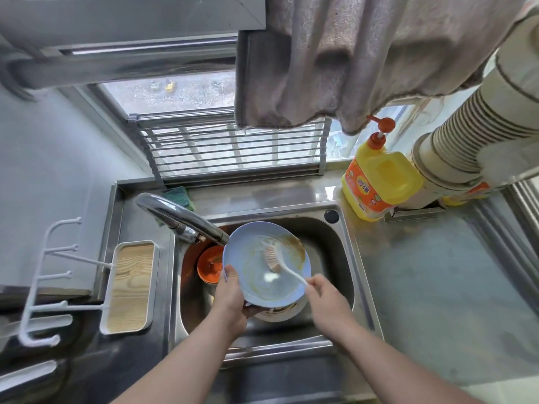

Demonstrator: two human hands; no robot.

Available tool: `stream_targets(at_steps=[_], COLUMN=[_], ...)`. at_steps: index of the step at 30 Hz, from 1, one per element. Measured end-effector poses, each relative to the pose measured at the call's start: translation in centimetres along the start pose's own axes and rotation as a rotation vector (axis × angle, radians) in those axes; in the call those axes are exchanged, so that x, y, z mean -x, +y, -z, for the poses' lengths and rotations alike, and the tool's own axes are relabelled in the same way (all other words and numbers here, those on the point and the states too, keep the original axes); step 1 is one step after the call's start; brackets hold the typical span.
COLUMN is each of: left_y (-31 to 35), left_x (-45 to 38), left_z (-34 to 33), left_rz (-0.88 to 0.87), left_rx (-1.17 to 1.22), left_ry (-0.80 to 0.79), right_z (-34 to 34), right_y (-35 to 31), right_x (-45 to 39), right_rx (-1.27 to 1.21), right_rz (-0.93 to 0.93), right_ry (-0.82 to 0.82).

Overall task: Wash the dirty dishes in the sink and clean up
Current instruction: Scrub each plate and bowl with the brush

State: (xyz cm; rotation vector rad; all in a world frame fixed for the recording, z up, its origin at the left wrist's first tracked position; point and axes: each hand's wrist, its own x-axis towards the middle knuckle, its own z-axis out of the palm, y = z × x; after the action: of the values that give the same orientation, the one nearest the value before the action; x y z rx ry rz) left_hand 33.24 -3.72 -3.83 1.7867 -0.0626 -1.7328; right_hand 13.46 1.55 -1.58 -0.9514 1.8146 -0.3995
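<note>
A light blue plate (256,284) with brown sauce smears along its upper right rim is held tilted over the steel sink (341,255). My left hand (230,298) grips its lower left edge, thumb on the face. My right hand (326,301) holds the white handle of a dish brush (272,256), whose bristles press on the plate's middle. A dab of white foam lies on the plate. Beneath it sit an orange bowl (208,265) and a white dish (280,313), mostly hidden.
The chrome faucet (180,218) arches over the sink's left side. A yellow detergent pump bottle (379,182) stands on the counter at right. A green sponge (179,196) lies behind the faucet. A wood-bottomed tray (131,287) sits left; a towel (335,62) hangs overhead.
</note>
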Motion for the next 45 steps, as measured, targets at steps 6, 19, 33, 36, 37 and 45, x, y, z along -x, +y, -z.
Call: stream_targets(at_steps=[6, 19, 33, 36, 37, 45], left_y=[0.3, -0.4, 0.9, 1.1, 1.3, 0.3], left_x=[-0.4, 0.8, 0.5, 0.1, -0.2, -0.4], left_z=[0.9, 0.5, 3.1, 2.7, 2.8, 3.5], left_rz=[0.002, -0.071, -0.346, -0.507, -0.521, -0.441], left_rx=[-0.081, -0.157, -0.467, -0.629, -0.660, -0.561], left_ry=[0.023, -0.035, -0.233, -0.195, -0.154, -0.184], right_z=[-3.0, -0.2, 1.4, -1.4, -1.8, 2.8], right_y=[2.3, -0.3, 0.4, -1.0, -0.5, 2.5], right_x=[4.7, -0.1, -0.2, 1.6, 2.9, 2.0], right_rx=[0.083, 0.110, 0.125, 0.107, 0.124, 0.237], right_rz=[0.036, -0.024, 0.047, 0.151, 0.170, 0.042], right_ry=[-0.147, 0.008, -0.027, -0.137, -0.179, -0.022])
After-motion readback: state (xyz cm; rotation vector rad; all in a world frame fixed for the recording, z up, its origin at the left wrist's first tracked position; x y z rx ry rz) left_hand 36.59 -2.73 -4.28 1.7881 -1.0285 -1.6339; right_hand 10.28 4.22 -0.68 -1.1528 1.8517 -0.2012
